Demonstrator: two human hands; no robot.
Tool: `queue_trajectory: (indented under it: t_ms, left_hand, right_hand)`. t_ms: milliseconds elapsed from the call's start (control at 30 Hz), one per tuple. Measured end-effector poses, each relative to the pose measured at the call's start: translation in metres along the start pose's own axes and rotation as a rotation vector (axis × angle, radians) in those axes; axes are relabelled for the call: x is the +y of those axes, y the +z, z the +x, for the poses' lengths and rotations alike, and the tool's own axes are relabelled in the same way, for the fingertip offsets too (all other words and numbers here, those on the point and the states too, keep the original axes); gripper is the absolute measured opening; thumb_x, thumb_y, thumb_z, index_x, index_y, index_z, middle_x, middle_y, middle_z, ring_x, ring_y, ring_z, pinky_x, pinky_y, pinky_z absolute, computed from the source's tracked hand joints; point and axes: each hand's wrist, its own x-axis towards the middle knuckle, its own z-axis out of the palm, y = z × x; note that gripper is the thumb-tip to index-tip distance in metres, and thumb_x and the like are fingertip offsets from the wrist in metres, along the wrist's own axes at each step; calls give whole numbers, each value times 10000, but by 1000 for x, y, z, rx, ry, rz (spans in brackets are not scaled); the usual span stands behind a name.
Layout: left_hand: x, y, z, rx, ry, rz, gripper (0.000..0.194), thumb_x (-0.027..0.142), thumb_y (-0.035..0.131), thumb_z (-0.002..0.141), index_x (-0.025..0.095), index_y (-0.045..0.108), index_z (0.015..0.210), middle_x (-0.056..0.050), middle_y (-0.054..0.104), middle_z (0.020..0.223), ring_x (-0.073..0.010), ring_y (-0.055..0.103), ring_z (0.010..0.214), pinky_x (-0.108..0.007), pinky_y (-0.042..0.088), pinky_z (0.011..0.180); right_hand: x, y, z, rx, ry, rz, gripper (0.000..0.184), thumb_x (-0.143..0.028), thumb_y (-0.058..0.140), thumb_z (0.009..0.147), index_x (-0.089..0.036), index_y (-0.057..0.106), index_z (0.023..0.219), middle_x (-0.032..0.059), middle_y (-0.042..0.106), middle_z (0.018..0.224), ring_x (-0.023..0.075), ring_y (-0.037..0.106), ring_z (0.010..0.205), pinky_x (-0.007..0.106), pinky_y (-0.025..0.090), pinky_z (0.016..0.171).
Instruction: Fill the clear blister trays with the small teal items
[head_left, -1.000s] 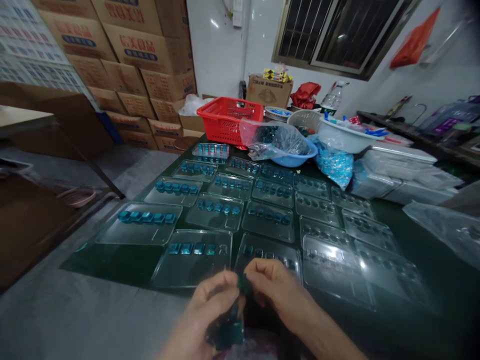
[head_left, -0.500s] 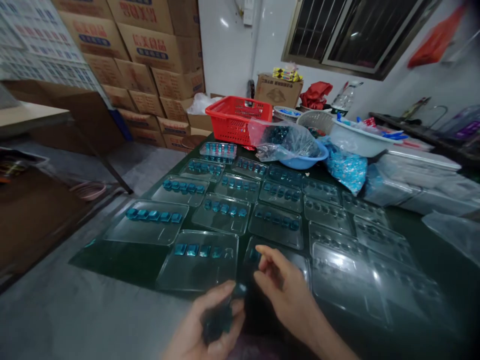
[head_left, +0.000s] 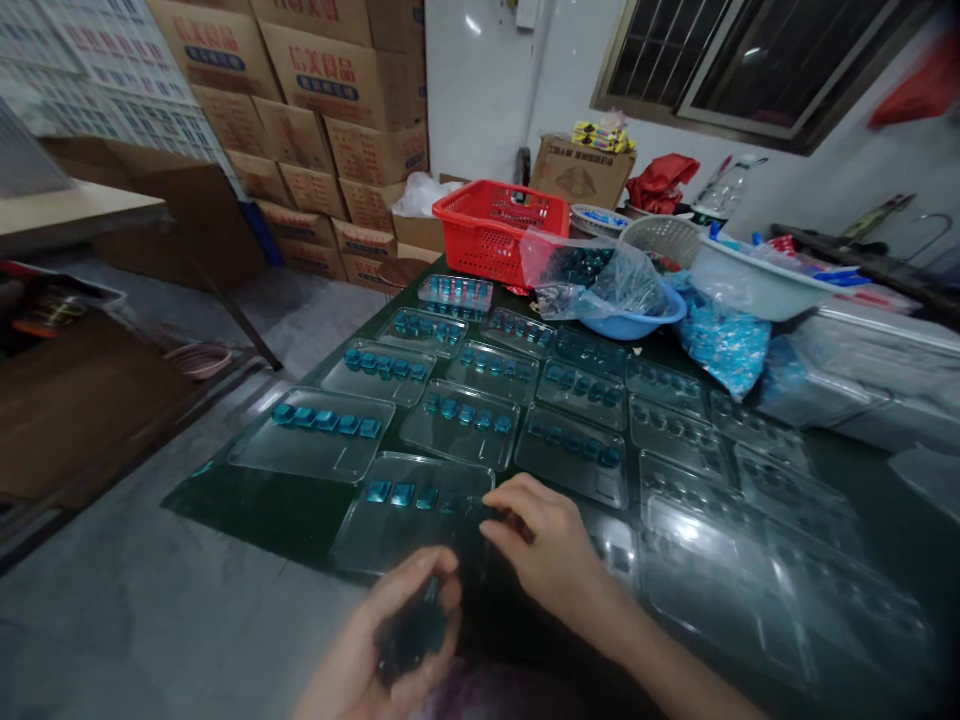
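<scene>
My left hand (head_left: 412, 630) curls around several dark teal blocks (head_left: 411, 632), low in front of me. My right hand (head_left: 544, 535) reaches over the right end of the nearest clear plastic tray (head_left: 375, 540), thumb and forefinger closed on a small dark teal block, mostly hidden by the fingers. That tray's row holds shiny teal blocks (head_left: 403, 494) at its left; its right end lies by my fingertips. Partly behind my right wrist lies another clear tray (head_left: 619, 550).
More clear trays with rows of teal blocks (head_left: 325, 421) cover the dark green table (head_left: 247, 500). Clear trays (head_left: 712, 570) with colourless-looking slots lie on the right. Behind stand a red basket (head_left: 480, 250), a blue basin (head_left: 637, 320) with a plastic bag, and stacked cartons (head_left: 330, 80).
My right hand has moved left to the right end of the nearest tray's row, its fingers closer together. My left hand has drawn slightly back, still holding blocks. The view has shifted a little.
</scene>
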Motion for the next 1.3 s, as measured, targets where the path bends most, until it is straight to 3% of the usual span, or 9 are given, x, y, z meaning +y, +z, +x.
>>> queue_trajectory:
  t_ms: [167,400,600,667,733,833,933,1133,1300]
  left_hand:
    - [7,-14,2,-50,-16,15,138,143,634,649,133,609,784,-26,632,761,-130,607,644,-242,508,582]
    - [9,-5,0,-10,-35,48,164,168,633,651,115,614,805,-56,626,722,-145,595,633,-220,484,500]
    - [9,-1,-4,-204,-14,135,339,245,572,705,115,560,1018,-99,595,858,-143,567,578,-174,351,347]
    - [7,0,-4,-234,-16,145,341,246,562,707,125,550,1026,-92,586,860,-137,561,555,-167,317,331]
    - [4,3,-5,-240,-6,153,319,229,558,703,138,552,1009,-78,582,846,-129,557,543,-165,308,333]
    - [-1,11,-6,-261,30,187,285,230,536,717,147,556,990,-61,579,777,-122,546,538,-163,306,336]
    - [-7,20,-8,-281,94,226,269,235,537,720,155,561,976,-48,579,758,-99,520,510,-165,315,342]
    - [-17,32,-14,-334,104,324,283,289,533,725,162,534,977,-25,576,671,-87,469,392,-217,343,353]
    - [-23,33,-14,-370,101,437,260,153,561,672,185,515,926,19,543,530,-77,431,358,-197,294,359]
  right_hand:
    - [7,20,14,34,-11,-251,94,-228,523,776,-193,588,835,8,561,786,125,505,756,230,358,661]
    - [5,25,17,-29,-61,-509,192,-264,468,818,-189,563,670,17,533,727,140,459,736,265,316,658]
    - [-1,23,20,-78,-94,-584,168,-223,454,819,-181,563,699,39,542,720,168,452,751,304,306,669]
    - [-8,16,15,-39,-71,-528,144,-211,455,814,-180,561,907,57,564,807,186,462,811,328,302,727]
    - [-16,6,6,0,-43,-405,247,-216,443,820,-188,497,1060,59,573,861,184,472,830,329,302,749]
    - [-24,-5,-12,-49,19,-184,150,-292,439,824,-217,567,846,12,578,730,147,489,707,277,321,652]
    - [-26,-6,-27,-94,129,-47,247,-380,510,762,-196,533,599,-13,540,592,121,466,590,248,293,549]
    - [-19,1,-40,-39,350,305,124,-297,501,748,-190,520,689,-23,520,597,93,447,527,210,303,488]
    - [-17,-2,-46,-6,411,442,90,-214,462,729,-180,469,645,-41,462,538,77,407,486,187,295,448]
